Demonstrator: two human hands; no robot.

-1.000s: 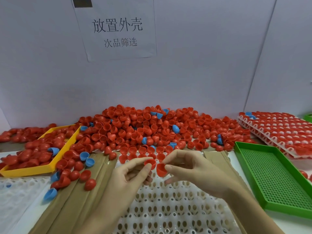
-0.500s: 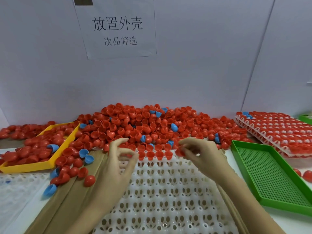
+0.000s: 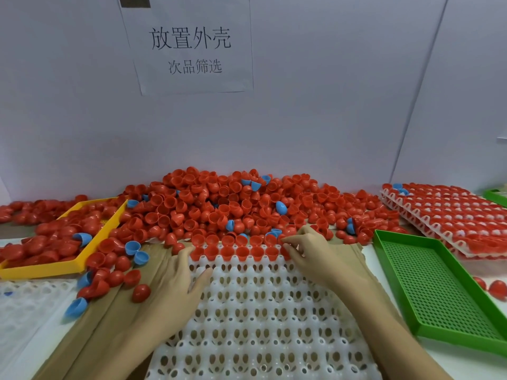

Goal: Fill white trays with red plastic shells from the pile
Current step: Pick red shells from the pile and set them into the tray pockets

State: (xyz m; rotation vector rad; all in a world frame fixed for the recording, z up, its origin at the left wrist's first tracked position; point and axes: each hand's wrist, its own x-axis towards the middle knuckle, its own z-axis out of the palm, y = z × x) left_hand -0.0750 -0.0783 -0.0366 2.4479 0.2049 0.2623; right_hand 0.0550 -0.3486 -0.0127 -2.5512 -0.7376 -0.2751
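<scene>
Since the earlier frame both our hands have dropped onto the white tray point(image 3: 260, 311). Left hand point(image 3: 175, 281) lies flat, fingers loose, empty. Right hand point(image 3: 310, 253) pinches a red shell point(image 3: 285, 252) at row's end; the pile point(image 3: 233, 204) lies beyond our fingertips.

**White bench, crowded**

The bench point(image 3: 384, 259) carries a pile point(image 3: 233, 207) of red shells against the back wall, some blue ones mixed in. Brown cardboard point(image 3: 90, 325) lies under the white tray point(image 3: 260, 325). A yellow tray point(image 3: 79, 259) sits left, a green tray point(image 3: 439, 286) right, filled trays point(image 3: 450, 215) stacked behind it.
</scene>
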